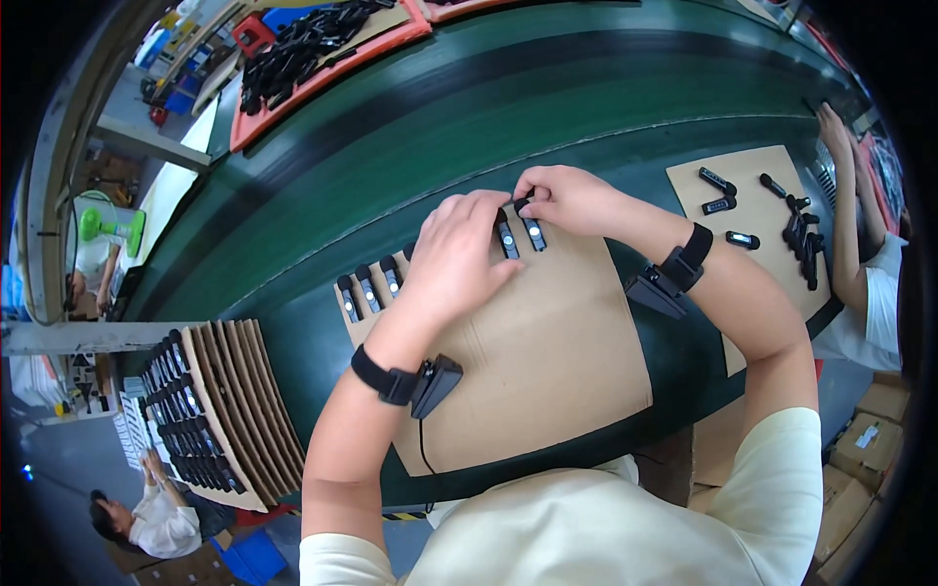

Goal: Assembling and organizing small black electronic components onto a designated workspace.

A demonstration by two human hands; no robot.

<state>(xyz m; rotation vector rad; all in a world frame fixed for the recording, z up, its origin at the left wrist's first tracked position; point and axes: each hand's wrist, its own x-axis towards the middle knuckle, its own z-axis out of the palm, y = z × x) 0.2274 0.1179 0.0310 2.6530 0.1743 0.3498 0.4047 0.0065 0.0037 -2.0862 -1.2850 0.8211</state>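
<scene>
On a brown cardboard sheet (pixel 528 361) in front of me, small black microphones with rounded, foam-like tops stand in a row along the far edge. My right hand (pixel 567 200) pinches the top of the rightmost microphone (pixel 532 232) between thumb and fingers. Beside it lies another microphone (pixel 507 238), close to the fingertips of my left hand (pixel 454 252). That hand spreads over the middle of the row, thumb apart, and hides part of it. Farther left, several microphones show, one at the end (pixel 348 297). Each wrist wears a black strap with a small box.
A green conveyor belt (pixel 547 88) runs behind, with a red tray (pixel 332 73) of black parts. Upright cardboard sheets (pixel 244 400) and rows of microphones (pixel 191 415) stand left. Another cardboard sheet (pixel 703 171) holds loose microphones at right, near a co-worker's arm (pixel 848 225).
</scene>
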